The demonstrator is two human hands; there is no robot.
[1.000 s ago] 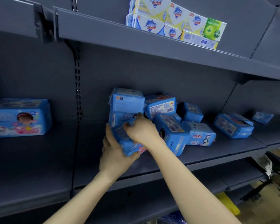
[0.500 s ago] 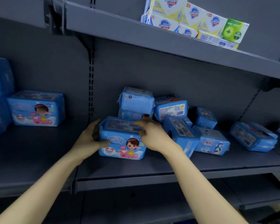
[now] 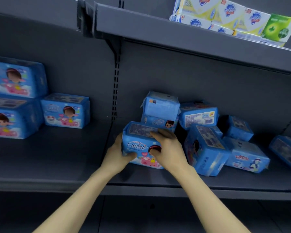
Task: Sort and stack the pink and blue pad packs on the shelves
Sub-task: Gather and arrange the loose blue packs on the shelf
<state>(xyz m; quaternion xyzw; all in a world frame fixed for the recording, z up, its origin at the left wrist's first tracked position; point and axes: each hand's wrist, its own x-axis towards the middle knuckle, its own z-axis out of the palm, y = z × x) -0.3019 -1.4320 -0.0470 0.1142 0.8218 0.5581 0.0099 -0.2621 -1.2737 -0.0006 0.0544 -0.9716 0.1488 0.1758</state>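
Left hand [image 3: 117, 154], right hand [image 3: 170, 149] clasp blue pack [image 3: 137, 145] endwise

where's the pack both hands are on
Head view, centre: the pad pack is held between the left hand and right hand at the middle shelf, right of the slotted upright, fronting the two-pack stack.

This is a shop aisle: dark grey metal gondola shelves [image 3: 57, 157] hang on a slotted upright [image 3: 115, 91] against a matching back panel [image 3: 208, 78], tier above tier. The goods are factory-sealed retail stock in multiples. Identical blue pad packs [image 3: 65, 111] are stacked at the left and heaped at the right, one showing a printed barcode label [image 3: 199, 117], and boxed soap bars [image 3: 225, 14] line the upper shelf [image 3: 158, 29].
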